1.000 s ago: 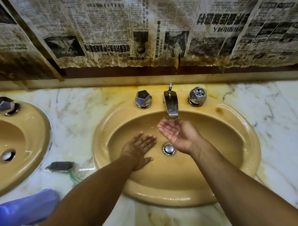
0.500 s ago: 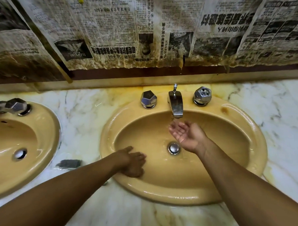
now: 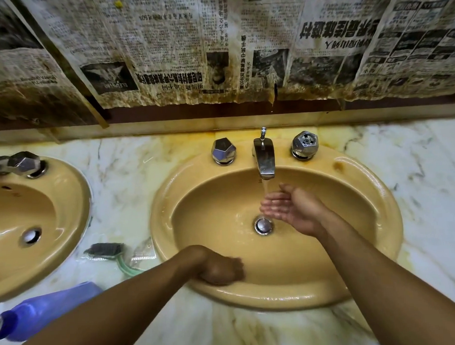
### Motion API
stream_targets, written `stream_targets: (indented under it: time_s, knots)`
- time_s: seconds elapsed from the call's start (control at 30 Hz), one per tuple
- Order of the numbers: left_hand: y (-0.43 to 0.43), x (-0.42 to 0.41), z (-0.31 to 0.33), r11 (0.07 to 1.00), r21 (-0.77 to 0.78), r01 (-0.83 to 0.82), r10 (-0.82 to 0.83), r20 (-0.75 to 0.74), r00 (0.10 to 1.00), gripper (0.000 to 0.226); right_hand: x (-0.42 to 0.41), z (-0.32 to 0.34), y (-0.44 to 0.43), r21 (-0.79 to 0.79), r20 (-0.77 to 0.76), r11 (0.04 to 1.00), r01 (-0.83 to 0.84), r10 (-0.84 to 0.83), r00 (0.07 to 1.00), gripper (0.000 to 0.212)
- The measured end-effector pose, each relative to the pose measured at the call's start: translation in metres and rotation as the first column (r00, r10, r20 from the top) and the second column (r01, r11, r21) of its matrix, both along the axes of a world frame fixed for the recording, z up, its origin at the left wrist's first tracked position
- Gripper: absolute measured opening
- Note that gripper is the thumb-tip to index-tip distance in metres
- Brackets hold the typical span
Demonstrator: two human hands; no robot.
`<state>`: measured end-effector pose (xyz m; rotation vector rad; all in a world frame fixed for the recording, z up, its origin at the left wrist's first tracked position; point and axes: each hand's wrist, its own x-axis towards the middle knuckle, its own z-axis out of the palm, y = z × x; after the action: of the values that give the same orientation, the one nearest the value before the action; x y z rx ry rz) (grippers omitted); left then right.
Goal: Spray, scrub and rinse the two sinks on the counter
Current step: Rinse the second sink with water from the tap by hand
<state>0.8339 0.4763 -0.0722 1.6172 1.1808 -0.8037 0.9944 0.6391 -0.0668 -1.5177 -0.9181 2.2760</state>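
Observation:
The yellow right sink (image 3: 161, 214) fills the middle of the view, wet and glossy. Water runs from its chrome tap (image 3: 264, 157) onto the fingers of my right hand (image 3: 290, 208), which is cupped palm-up above the drain (image 3: 263, 225). My left hand (image 3: 220, 269) presses against the near-left inner wall of the same basin, with its fingers bent downward and blurred. It holds nothing. The second yellow sink (image 3: 73, 197) is at the left edge, partly cut off.
A scrub brush with a green handle (image 3: 107, 250) lies on the marble counter (image 3: 122, 182) between the sinks. A blue spray bottle (image 3: 44, 310) lies on its side at the lower left. Two faceted chrome knobs (image 3: 223, 151) flank the tap. Stained newspaper (image 3: 164, 57) covers the wall.
My left hand slid from the basin's middle down to its near-left wall. My right hand stayed under the running water, shifting slightly.

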Motion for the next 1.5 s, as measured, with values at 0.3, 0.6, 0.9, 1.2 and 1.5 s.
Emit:
stream_targets:
  time_s: [0.3,0.6,0.9,1.2,1.5]
  knots:
    - [0.002,-0.010,-0.054,0.961,0.258,-0.096,0.204,-0.432,0.879,0.074,-0.002,0.031,-0.025,-0.097,-0.224,0.942,-0.322,0.295,0.929,0.041]
    - [0.011,0.039,-0.003,0.987,0.009,-0.159,0.158,0.059,0.986,0.056,0.128,0.006,0.001,0.152,0.846,0.462,-0.873,0.395,0.357,0.047]
    - [0.006,-0.030,-0.056,0.932,0.356,0.064,0.133,-0.503,0.854,0.071,0.091,-0.014,-0.024,0.180,0.536,0.758,-0.627,0.459,0.709,0.040]
    - [0.009,0.025,-0.022,0.981,-0.089,-0.169,0.175,0.064,0.982,0.057,-0.018,0.012,0.011,-0.447,-0.294,0.840,0.308,-0.463,0.836,0.041]
    - [0.014,-0.018,-0.029,0.987,0.019,-0.163,0.164,-0.073,0.984,0.059,0.057,0.032,-0.023,0.132,0.371,0.552,-0.823,0.742,0.558,0.035]
